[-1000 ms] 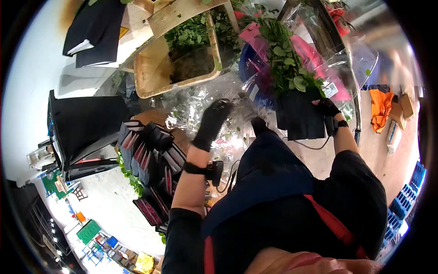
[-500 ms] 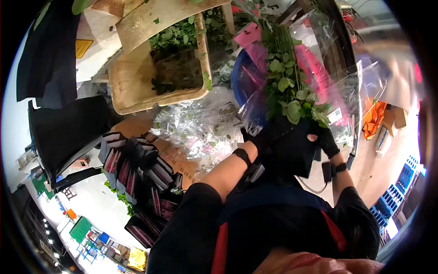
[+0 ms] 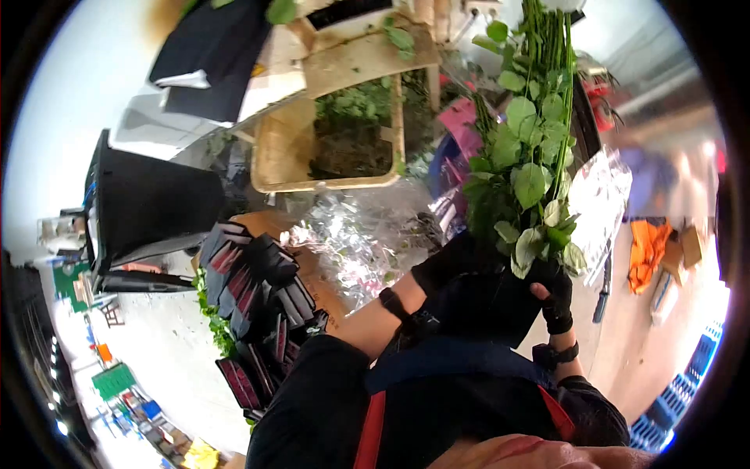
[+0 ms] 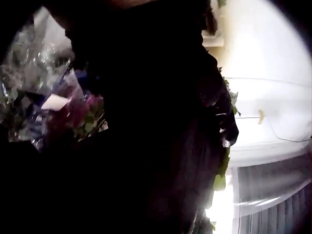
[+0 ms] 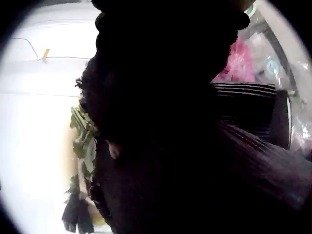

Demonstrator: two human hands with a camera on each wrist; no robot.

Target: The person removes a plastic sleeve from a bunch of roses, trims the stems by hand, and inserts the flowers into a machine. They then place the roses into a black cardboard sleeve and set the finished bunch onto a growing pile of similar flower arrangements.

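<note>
Both gloved hands are holding a bunch of leafy stems [image 3: 527,168] wrapped at the base in black paper [image 3: 488,301], close in front of the person's chest. The right hand [image 3: 553,293] is curling round the right edge of the wrap, with one bare fingertip showing against the black. The left hand [image 3: 441,270] is pressing against the wrap's left side; its fingers are lost in the dark, so how far they are closing cannot be told. The stems are standing nearly upright, their leaves rising above the wrap and the cut ends pointing up toward the top of the head view. Both wrist views are mostly dark glove and black paper, with a few leaves at the edge. Behind the bunch, a beige tub [image 3: 273,152] is holding greenery and dark soil. Crumpled cellophane [image 3: 351,238] is lying just below the tub, beside a brown box. A stack of black and pink sleeves [image 3: 262,301] is fanning out to the left of the left forearm. A black bin [image 3: 152,203] is standing further left, and an orange cloth [image 3: 647,246] is lying on the floor well to the right
</note>
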